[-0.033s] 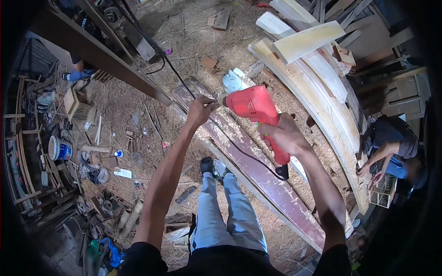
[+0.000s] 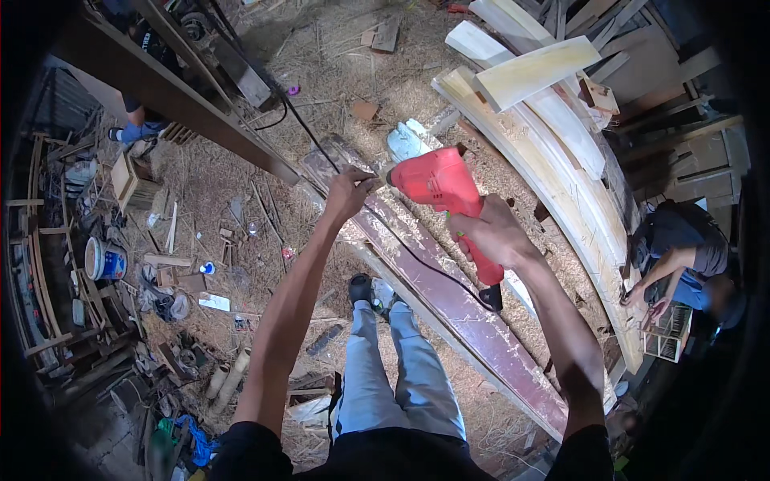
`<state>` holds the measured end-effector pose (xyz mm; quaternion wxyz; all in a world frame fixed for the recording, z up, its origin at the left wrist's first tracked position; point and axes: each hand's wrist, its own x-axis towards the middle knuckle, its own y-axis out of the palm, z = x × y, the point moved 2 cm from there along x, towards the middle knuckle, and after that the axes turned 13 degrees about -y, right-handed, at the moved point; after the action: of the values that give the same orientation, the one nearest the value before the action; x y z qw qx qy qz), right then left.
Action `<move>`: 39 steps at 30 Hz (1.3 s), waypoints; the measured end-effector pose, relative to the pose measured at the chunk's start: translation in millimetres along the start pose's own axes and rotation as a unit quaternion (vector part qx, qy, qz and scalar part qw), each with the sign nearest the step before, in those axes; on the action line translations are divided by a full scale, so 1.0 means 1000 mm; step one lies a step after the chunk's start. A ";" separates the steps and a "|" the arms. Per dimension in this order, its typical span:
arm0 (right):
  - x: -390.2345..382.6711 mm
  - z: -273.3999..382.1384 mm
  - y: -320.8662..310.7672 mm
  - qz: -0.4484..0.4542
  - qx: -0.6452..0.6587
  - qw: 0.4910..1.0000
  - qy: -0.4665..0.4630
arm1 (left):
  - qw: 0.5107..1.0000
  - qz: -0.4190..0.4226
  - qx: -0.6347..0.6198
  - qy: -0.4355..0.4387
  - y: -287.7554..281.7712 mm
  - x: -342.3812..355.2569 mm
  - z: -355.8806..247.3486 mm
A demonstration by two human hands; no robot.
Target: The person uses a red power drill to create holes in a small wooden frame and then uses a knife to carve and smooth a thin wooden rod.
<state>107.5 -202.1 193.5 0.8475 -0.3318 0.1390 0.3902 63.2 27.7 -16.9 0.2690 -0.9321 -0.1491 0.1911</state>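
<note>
My right hand (image 2: 491, 232) is wrapped round the handle of a red power drill (image 2: 437, 178), its nose pointing left. The fingertips of my left hand (image 2: 350, 194) are pinched together just short of that nose; whatever they hold is too small to make out. A black cord (image 2: 429, 268) hangs from the foot of the drill handle and loops back toward my left hand. Beneath both hands lies a long, reddish-brown board (image 2: 473, 317) strewn with wood shavings.
Curved pale planks (image 2: 553, 188) are stacked at the right, where another person (image 2: 682, 248) works. A dark beam (image 2: 184, 104) slants in from the upper left. Shavings cover the floor. A white-and-blue bucket (image 2: 104, 259) and scrap wood stand on the left.
The drill has tilted slightly and its nose has shifted a little left, toward my left hand. My left hand stays where it was.
</note>
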 end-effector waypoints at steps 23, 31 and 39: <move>0.011 0.028 0.008 0.019 -0.040 0.997 0.057 | 1.000 -0.006 -0.019 0.013 -0.007 -0.005 -0.005; 0.010 0.023 0.010 0.013 -0.030 0.998 0.059 | 0.999 -0.029 -0.026 0.034 -0.001 -0.006 0.001; -0.009 0.009 0.002 0.001 0.002 1.000 0.017 | 0.993 -0.090 0.020 0.077 0.022 -0.008 -0.002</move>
<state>99.8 -199.6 203.8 0.8453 -0.3369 0.1544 0.3848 61.0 6.3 -25.4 0.3146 -0.9211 -0.2078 0.0971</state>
